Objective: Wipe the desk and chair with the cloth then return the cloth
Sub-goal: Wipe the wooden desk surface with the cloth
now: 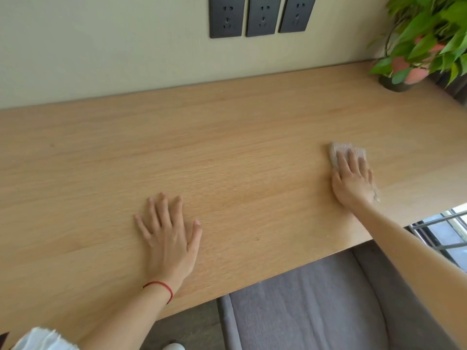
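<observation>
Spread flat, the right hand's [352, 181] fingers [343, 160] press the grey cloth [340, 149] onto the wooden bench [227, 147] at right of frame, the left hand [169, 231] lies open and empty at lower centre, the grey chair [316, 306] sits below, and three unlabelled sockets [261, 15] line the top.

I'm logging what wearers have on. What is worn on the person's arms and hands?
Both hands are bare, no gloves or rings visible. The left hand has a thin red string bracelet at the wrist and a white ruffled sleeve near the shoulder. The right hand and forearm are bare.
</observation>
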Tool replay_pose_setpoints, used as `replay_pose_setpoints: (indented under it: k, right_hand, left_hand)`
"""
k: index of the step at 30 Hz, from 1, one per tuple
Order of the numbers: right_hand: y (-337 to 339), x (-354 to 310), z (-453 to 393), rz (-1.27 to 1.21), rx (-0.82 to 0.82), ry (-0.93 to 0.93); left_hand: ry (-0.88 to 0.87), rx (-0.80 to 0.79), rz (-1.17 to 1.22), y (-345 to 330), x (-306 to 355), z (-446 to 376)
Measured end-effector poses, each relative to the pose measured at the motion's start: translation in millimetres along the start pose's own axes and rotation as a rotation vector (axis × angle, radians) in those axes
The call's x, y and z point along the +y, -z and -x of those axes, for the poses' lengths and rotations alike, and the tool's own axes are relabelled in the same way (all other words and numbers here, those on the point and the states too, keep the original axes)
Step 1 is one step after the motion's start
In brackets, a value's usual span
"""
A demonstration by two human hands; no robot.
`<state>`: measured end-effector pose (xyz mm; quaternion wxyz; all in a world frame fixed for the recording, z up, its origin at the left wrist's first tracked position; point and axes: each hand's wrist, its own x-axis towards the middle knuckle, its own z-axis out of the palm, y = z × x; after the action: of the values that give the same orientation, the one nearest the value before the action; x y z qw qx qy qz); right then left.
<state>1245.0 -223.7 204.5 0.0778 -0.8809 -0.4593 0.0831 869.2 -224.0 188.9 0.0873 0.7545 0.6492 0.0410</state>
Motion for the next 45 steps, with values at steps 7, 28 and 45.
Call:
replay_pose_setpoints:
  k: [7, 28, 45]
  right_hand:
    - [-48, -201, -5, 0.049, -0.131, 0.333]
    - [-23, -36, 83, -0.055, 0.079, -0.057]
    - [19, 30, 220, -0.654, 0.067, 0.039]
  left_hand:
    - [0.081, 0.085, 0.076, -4, -1, 1]
    - [0.268, 0.157, 0.113, -1, -1, 0]
    - [0.188, 0.195, 0.218, 1, -2, 11]
